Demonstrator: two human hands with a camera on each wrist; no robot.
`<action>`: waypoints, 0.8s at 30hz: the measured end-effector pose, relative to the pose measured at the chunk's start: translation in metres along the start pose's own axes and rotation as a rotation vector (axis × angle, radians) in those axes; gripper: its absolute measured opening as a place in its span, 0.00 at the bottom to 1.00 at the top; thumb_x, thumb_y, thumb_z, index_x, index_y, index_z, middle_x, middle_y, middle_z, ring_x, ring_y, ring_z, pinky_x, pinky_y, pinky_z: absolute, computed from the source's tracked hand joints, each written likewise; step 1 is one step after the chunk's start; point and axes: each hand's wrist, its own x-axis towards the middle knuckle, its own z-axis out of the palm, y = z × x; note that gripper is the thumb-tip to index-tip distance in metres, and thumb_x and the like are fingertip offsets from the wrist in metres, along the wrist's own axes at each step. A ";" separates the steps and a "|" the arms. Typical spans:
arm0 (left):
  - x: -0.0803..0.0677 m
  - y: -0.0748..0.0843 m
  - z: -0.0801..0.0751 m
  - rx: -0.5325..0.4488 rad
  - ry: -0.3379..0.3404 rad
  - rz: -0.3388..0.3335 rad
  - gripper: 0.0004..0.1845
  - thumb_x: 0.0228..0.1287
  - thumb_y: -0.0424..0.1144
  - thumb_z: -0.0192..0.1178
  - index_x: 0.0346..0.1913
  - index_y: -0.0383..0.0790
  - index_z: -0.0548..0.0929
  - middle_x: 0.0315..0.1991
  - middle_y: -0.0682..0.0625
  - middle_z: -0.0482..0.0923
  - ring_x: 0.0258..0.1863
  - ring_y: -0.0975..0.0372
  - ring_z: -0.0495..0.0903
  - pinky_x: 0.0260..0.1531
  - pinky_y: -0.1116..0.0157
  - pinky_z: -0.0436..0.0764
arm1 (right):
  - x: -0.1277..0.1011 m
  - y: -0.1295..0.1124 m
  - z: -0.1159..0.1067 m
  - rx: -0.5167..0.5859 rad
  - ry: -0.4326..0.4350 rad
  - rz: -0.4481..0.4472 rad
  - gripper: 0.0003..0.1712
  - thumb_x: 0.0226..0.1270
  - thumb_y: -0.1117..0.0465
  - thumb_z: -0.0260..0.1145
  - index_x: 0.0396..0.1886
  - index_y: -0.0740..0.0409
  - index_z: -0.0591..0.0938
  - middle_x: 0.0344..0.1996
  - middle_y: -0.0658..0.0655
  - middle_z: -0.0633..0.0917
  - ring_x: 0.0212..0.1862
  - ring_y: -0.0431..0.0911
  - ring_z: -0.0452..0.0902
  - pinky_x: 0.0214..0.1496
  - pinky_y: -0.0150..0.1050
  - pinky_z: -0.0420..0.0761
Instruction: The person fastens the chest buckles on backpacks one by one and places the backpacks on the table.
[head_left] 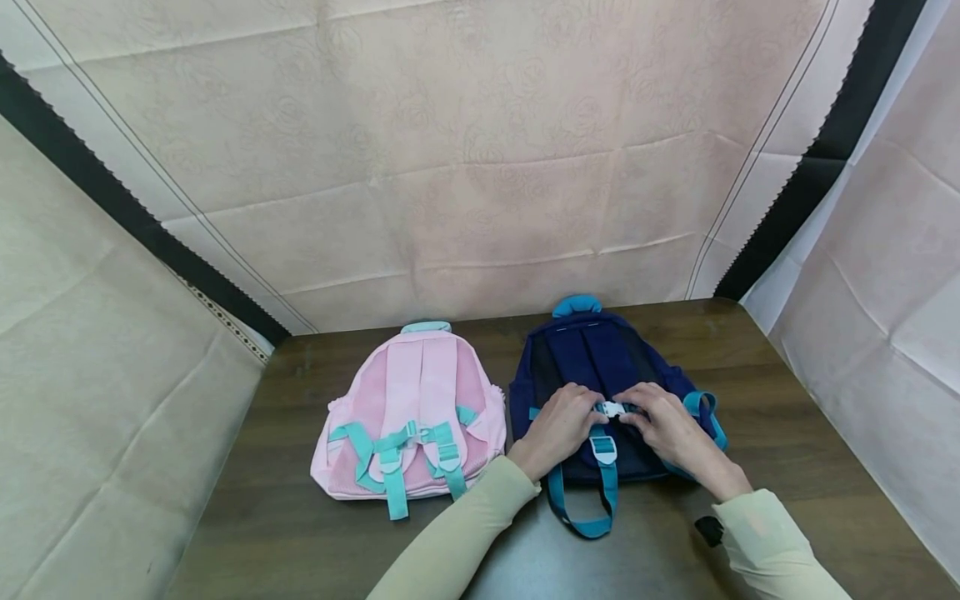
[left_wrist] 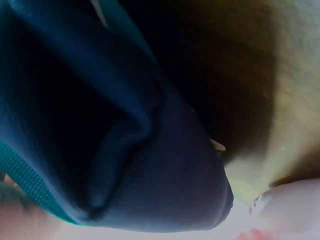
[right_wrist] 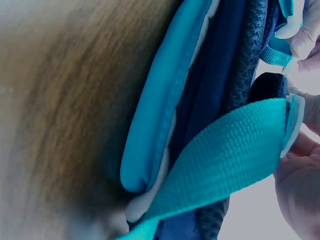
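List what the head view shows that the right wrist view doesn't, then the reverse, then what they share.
Only the head view: the pink backpack, the pale green sleeves and the black strips with sawtooth edges.

Only the right wrist view: the fine weave of the turquoise webbing and the dimpled mesh along the bag's edge.

Both: the navy backpack, turquoise webbing, wooden tabletop and the person's fingers.

Navy backpack has blue straps, white buckle; pink backpack has turquoise straps; surface is brown, wood-grained.
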 end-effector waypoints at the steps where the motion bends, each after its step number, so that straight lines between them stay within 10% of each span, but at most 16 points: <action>1: -0.001 0.000 0.000 -0.004 0.001 -0.002 0.14 0.72 0.46 0.61 0.53 0.42 0.87 0.46 0.52 0.88 0.47 0.63 0.84 0.52 0.70 0.82 | 0.001 -0.001 0.001 0.000 0.000 -0.002 0.15 0.61 0.72 0.71 0.48 0.61 0.87 0.44 0.57 0.88 0.46 0.49 0.82 0.47 0.49 0.86; 17: -0.015 -0.005 -0.007 0.118 -0.003 -0.033 0.16 0.72 0.51 0.60 0.54 0.47 0.86 0.50 0.55 0.87 0.50 0.64 0.83 0.56 0.68 0.81 | 0.009 -0.010 0.012 -0.013 -0.062 0.026 0.18 0.61 0.66 0.74 0.51 0.62 0.85 0.46 0.60 0.87 0.49 0.54 0.82 0.50 0.55 0.85; 24: -0.022 -0.005 -0.027 0.101 0.025 -0.015 0.17 0.73 0.51 0.59 0.57 0.49 0.85 0.55 0.55 0.86 0.55 0.64 0.81 0.61 0.68 0.79 | 0.010 -0.030 0.002 0.001 0.037 -0.025 0.23 0.60 0.63 0.75 0.55 0.63 0.83 0.50 0.61 0.86 0.53 0.57 0.82 0.51 0.56 0.84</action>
